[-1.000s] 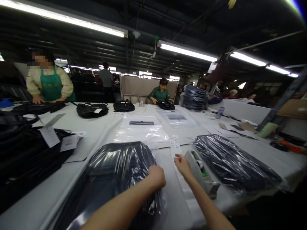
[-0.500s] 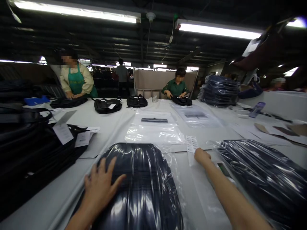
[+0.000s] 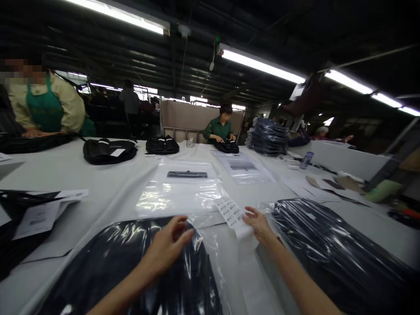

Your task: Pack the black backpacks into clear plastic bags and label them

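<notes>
A dark bag in clear plastic [image 3: 131,262] lies in front of me. Above its upper right part is my left hand [image 3: 169,245], fingers bent and thumb apart, with nothing visible in it. To the right, a strip of printed labels [image 3: 230,212] is pinched at its right edge by my right hand [image 3: 260,226]. The label end is tilted and slightly raised, while its pale backing [image 3: 251,271] trails down the table toward me. Another plastic-wrapped dark bag [image 3: 331,245] lies just right of my right forearm.
Flat clear plastic bags [image 3: 180,192] lie ahead on the white table. Black bags with tags [image 3: 33,223] are at the left. Two co-workers handle black bags [image 3: 226,146] across the table. A stack of wrapped bags [image 3: 267,135] stands at the back right, near a purple-packaged item [image 3: 306,160].
My left hand has lifted from lying spread on the wrapped bag and moved right, its fingers now bent. The label strip has turned and tilted toward the left. My view has swung right.
</notes>
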Demonstrator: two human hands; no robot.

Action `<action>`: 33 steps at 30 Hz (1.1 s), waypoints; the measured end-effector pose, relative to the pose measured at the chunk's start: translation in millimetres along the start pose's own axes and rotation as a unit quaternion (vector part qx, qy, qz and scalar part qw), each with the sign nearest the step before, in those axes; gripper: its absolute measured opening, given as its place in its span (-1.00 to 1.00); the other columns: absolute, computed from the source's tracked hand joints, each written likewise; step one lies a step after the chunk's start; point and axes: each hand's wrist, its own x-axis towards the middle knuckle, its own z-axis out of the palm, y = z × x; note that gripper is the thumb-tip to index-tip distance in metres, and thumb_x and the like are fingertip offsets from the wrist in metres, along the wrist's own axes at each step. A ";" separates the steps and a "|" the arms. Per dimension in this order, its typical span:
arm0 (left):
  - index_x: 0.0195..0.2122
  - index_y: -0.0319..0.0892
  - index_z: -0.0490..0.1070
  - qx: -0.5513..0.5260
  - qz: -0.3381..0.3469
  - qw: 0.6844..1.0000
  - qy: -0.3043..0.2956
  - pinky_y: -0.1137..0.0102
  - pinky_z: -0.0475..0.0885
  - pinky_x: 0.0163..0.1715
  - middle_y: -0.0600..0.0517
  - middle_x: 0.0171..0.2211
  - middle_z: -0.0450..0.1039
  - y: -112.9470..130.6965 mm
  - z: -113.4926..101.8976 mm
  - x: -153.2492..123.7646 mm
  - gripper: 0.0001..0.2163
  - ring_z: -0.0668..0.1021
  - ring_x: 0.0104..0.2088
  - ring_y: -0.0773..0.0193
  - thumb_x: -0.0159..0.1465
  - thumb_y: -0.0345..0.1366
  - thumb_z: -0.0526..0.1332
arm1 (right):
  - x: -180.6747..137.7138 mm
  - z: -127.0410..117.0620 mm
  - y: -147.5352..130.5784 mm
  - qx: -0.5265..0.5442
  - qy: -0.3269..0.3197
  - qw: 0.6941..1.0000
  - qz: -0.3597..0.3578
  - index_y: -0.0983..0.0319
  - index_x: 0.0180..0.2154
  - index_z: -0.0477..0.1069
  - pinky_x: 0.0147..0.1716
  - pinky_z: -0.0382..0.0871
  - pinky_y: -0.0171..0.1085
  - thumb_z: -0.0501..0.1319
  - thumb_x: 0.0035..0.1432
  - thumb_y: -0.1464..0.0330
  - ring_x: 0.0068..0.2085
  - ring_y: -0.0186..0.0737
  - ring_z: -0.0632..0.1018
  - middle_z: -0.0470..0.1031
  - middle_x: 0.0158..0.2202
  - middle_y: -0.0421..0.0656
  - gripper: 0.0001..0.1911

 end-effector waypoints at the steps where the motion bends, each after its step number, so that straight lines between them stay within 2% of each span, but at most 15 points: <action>1: -0.01 -0.21 0.20 -0.063 -0.021 0.997 -0.038 0.26 0.36 -0.13 -0.11 -0.20 0.46 12.8 23.8 19.9 -0.48 0.51 -0.19 0.11 0.13 0.06 0.13 | -6.8 0.9 -1.6 0.037 0.010 0.999 -0.022 0.26 -0.13 0.29 -0.21 0.47 -0.21 0.35 -0.20 0.25 -0.20 -0.11 0.56 0.50 -0.24 -0.08 -0.45; 2: -0.03 -0.23 0.17 -0.117 -0.056 0.990 -0.054 0.26 0.38 -0.19 -0.10 -0.28 0.47 21.5 49.0 37.4 -0.44 0.52 -0.26 0.12 0.10 0.08 0.17 | -13.2 2.1 -2.7 0.070 0.019 0.996 -0.041 0.24 -0.17 0.29 -0.18 0.46 -0.21 0.36 -0.24 0.20 -0.17 -0.11 0.54 0.49 -0.22 -0.09 -0.44; 3: -0.04 -0.23 0.14 -0.171 -0.081 0.981 -0.044 0.28 0.38 -0.22 -0.10 -0.31 0.46 26.7 74.3 52.5 -0.43 0.52 -0.28 0.14 0.07 0.07 0.21 | -18.7 3.4 -3.3 0.099 0.026 0.993 -0.056 0.22 -0.20 0.29 -0.17 0.45 -0.20 0.36 -0.27 0.14 -0.16 -0.10 0.54 0.49 -0.21 -0.10 -0.43; 5: -0.04 -0.21 0.06 -0.223 -0.092 0.970 -0.036 0.32 0.39 -0.32 -0.08 -0.32 0.44 30.5 118.6 76.8 -0.44 0.52 -0.34 0.20 0.09 0.04 0.20 | -26.5 5.3 -3.8 0.140 0.031 0.987 -0.069 0.22 -0.24 0.30 -0.21 0.47 -0.16 0.36 -0.29 0.07 -0.21 -0.08 0.55 0.51 -0.24 -0.10 -0.43; 7: -0.04 -0.17 -0.01 -0.251 -0.066 0.965 -0.025 0.39 0.39 -0.40 -0.01 -0.35 0.42 30.7 148.6 95.5 -0.51 0.52 -0.39 0.27 0.15 -0.07 0.18 | -29.1 4.7 -5.1 0.166 0.014 0.984 -0.069 0.24 -0.26 0.32 -0.27 0.48 -0.16 0.38 -0.28 0.08 -0.27 -0.08 0.57 0.53 -0.28 -0.09 -0.44; 9: -0.06 -0.12 -0.01 -0.268 -0.028 0.963 -0.010 0.46 0.36 -0.45 0.13 -0.46 0.38 30.9 162.8 110.5 -0.58 0.48 -0.48 0.35 0.14 -0.22 0.19 | -27.2 0.3 -8.9 0.172 -0.005 0.983 -0.070 0.24 -0.25 0.30 -0.33 0.47 -0.19 0.40 -0.28 0.14 -0.34 -0.11 0.57 0.55 -0.35 -0.12 -0.45; 12: -0.20 -0.12 0.14 -0.271 0.035 0.962 -0.017 0.52 0.31 -0.49 0.22 -0.57 0.29 31.3 165.1 126.1 -0.70 0.40 -0.55 0.41 0.07 -0.37 0.22 | -18.8 -11.3 -19.1 0.151 -0.028 0.983 -0.100 0.17 -0.18 0.19 -0.39 0.43 -0.25 0.41 -0.23 0.23 -0.39 -0.18 0.56 0.54 -0.43 -0.23 -0.42; 15: -0.29 -0.17 0.31 -0.276 0.084 0.954 -0.077 0.50 0.35 -0.45 0.12 -0.49 0.40 31.3 163.4 132.3 -0.84 0.45 -0.47 0.38 0.08 -0.34 0.21 | -8.3 -22.1 -28.5 0.099 -0.082 0.982 -0.136 0.17 -0.19 0.21 -0.41 0.37 -0.31 0.38 -0.17 0.29 -0.41 -0.25 0.53 0.51 -0.44 -0.26 -0.51; 19: -0.11 -0.20 0.38 -0.277 0.115 0.945 -0.133 0.42 0.43 -0.28 -0.01 -0.20 0.48 29.9 169.3 138.7 -0.58 0.52 -0.25 0.24 -0.04 -0.39 0.32 | 2.6 -29.0 -30.1 0.086 -0.134 0.977 -0.146 0.20 -0.26 0.28 -0.45 0.32 -0.33 0.37 -0.16 0.30 -0.45 -0.29 0.49 0.49 -0.48 -0.27 -0.60; 22: -0.06 -0.26 0.36 -0.252 0.120 0.954 -0.110 0.41 0.45 -0.29 -0.07 -0.16 0.48 27.0 173.6 148.0 -0.49 0.54 -0.25 0.21 -0.11 -0.50 0.31 | 7.7 -31.7 -27.1 0.118 -0.161 0.974 -0.109 0.22 -0.20 0.32 -0.37 0.35 -0.29 0.41 -0.20 0.30 -0.39 -0.26 0.51 0.53 -0.43 -0.22 -0.52; 25: -0.11 -0.28 0.41 -0.197 0.136 0.968 -0.071 0.42 0.43 -0.30 -0.03 -0.26 0.52 24.6 174.1 155.4 -0.58 0.55 -0.30 0.23 -0.06 -0.50 0.29 | 12.3 -34.6 -26.1 0.118 -0.163 0.976 -0.079 0.25 -0.19 0.40 -0.29 0.37 -0.24 0.44 -0.28 0.27 -0.34 -0.21 0.53 0.56 -0.38 -0.17 -0.47; 29: -0.33 -0.16 0.51 -0.093 0.195 0.976 -0.029 0.44 0.38 -0.33 0.07 -0.42 0.54 23.5 174.7 157.3 -0.90 0.53 -0.38 0.26 0.10 -0.37 0.25 | 21.3 -37.7 -26.4 0.077 -0.122 0.985 -0.096 0.26 -0.30 0.50 -0.29 0.39 -0.21 0.45 -0.35 0.18 -0.37 -0.17 0.54 0.55 -0.43 -0.16 -0.50; 33: -0.32 -0.11 0.52 0.010 0.260 0.966 0.004 0.40 0.34 -0.30 0.05 -0.40 0.54 19.3 178.5 160.8 -0.84 0.52 -0.35 0.23 0.25 -0.24 0.14 | 30.0 -40.3 -24.1 0.062 -0.109 0.985 -0.116 0.25 -0.33 0.51 -0.27 0.41 -0.20 0.44 -0.34 0.15 -0.35 -0.17 0.54 0.56 -0.42 -0.16 -0.53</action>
